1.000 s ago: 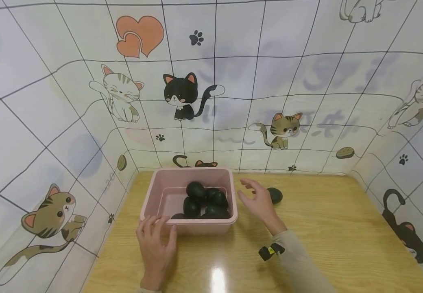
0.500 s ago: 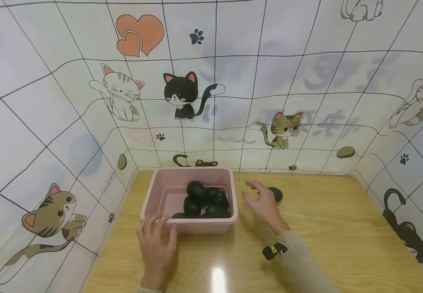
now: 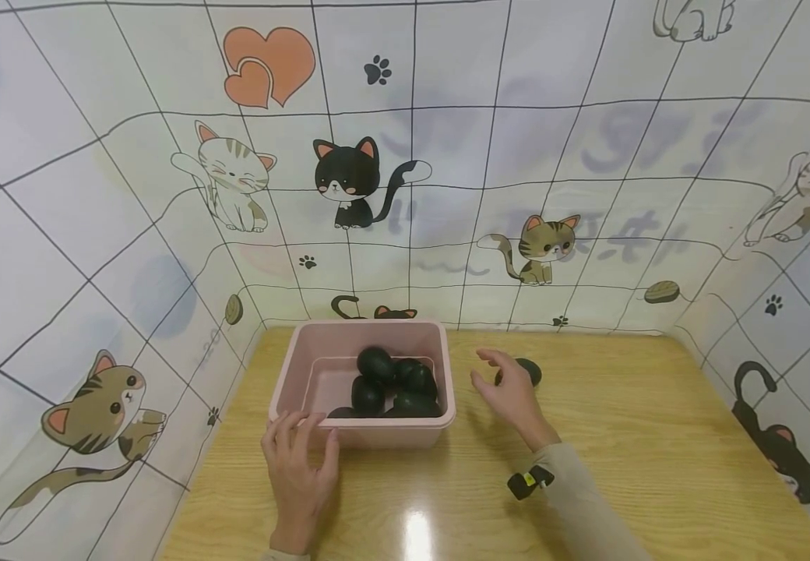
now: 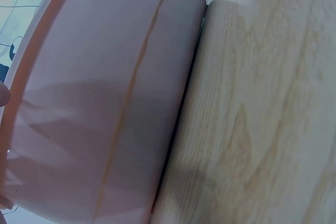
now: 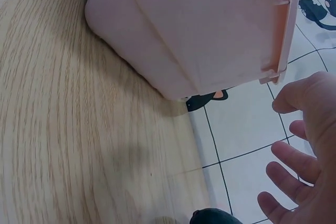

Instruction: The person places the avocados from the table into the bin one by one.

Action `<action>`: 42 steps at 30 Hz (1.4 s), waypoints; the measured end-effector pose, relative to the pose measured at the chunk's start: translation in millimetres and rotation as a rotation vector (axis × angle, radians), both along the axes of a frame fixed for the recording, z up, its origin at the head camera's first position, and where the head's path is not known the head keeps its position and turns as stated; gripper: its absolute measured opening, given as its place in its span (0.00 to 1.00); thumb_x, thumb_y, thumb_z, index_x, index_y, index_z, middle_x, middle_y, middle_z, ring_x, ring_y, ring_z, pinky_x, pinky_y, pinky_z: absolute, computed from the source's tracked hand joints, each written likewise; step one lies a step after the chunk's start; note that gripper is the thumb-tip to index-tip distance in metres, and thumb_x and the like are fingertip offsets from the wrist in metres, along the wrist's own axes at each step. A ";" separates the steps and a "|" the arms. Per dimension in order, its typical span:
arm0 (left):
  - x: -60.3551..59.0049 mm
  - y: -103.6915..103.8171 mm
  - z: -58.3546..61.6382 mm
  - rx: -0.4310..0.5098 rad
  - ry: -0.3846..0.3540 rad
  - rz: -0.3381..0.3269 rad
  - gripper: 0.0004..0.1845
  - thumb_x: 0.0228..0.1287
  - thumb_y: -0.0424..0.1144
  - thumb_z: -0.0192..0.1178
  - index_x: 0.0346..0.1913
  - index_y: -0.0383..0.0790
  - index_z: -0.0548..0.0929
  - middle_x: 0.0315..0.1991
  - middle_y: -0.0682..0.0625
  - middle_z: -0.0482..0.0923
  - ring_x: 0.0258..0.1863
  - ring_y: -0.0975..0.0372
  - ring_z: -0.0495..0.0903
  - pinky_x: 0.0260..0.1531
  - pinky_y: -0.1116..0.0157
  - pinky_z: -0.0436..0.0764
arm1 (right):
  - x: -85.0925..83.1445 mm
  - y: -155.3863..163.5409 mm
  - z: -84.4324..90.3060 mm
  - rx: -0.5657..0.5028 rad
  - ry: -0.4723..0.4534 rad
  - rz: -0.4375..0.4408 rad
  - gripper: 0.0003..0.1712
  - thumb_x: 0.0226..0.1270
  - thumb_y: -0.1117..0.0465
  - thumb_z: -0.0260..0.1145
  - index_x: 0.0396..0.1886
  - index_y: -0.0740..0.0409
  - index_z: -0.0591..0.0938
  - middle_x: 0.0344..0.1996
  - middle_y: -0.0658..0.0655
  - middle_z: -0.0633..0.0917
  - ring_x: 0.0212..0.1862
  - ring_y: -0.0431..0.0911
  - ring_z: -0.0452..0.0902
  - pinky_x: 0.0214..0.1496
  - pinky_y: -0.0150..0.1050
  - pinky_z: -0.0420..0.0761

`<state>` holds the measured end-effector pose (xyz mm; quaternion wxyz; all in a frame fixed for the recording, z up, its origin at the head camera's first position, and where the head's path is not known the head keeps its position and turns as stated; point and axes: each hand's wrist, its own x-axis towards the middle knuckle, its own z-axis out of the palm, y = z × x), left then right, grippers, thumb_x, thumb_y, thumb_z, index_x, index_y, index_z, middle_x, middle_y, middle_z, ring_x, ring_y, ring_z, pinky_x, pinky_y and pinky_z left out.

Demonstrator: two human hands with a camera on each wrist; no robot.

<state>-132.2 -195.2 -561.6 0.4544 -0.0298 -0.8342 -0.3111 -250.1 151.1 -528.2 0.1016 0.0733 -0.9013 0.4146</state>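
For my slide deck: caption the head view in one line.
Left hand rests on the pink bin of avocados; right hand reaches toward a lone avocado.

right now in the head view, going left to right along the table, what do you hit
left hand → pink bin holding dark avocados → right hand → lone avocado on the wooden table

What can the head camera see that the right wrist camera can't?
Only the head view shows the dark avocados piled inside the pink tub, and the left hand touching its front wall. Only the right wrist view shows the tub's outer side wall up close, along with the right hand's spread fingers. Both show the tub, the wooden table, the right hand and the lone avocado beside it.
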 end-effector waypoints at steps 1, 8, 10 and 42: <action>-0.1 -0.2 -0.1 0.001 0.001 0.000 0.15 0.60 0.42 0.68 0.48 0.40 0.87 0.52 0.39 0.81 0.60 0.38 0.71 0.66 0.39 0.63 | -0.1 1.1 -0.7 0.005 -0.003 -0.001 0.28 0.73 0.55 0.70 0.70 0.55 0.80 0.67 0.61 0.83 0.68 0.59 0.79 0.64 0.60 0.81; -1.6 -0.1 -0.7 0.011 0.035 -0.010 0.15 0.57 0.41 0.69 0.47 0.41 0.88 0.51 0.39 0.83 0.60 0.38 0.72 0.66 0.39 0.63 | -1.7 11.7 -8.1 0.033 -0.010 -0.009 0.29 0.73 0.55 0.69 0.71 0.58 0.79 0.68 0.63 0.82 0.69 0.62 0.78 0.70 0.62 0.78; -1.1 -0.1 -0.5 0.005 0.026 -0.005 0.15 0.59 0.42 0.69 0.47 0.41 0.87 0.51 0.39 0.83 0.60 0.38 0.72 0.66 0.39 0.63 | -2.2 14.6 -10.0 0.034 -0.003 -0.018 0.29 0.73 0.55 0.69 0.71 0.59 0.79 0.68 0.64 0.83 0.68 0.62 0.78 0.71 0.63 0.77; -1.3 -0.3 0.2 -0.010 0.007 0.001 0.15 0.61 0.43 0.67 0.47 0.39 0.87 0.51 0.38 0.82 0.60 0.37 0.71 0.67 0.39 0.63 | -8.6 42.1 -31.4 0.047 0.009 -0.164 0.29 0.73 0.56 0.67 0.71 0.60 0.78 0.70 0.69 0.77 0.72 0.68 0.69 0.72 0.70 0.70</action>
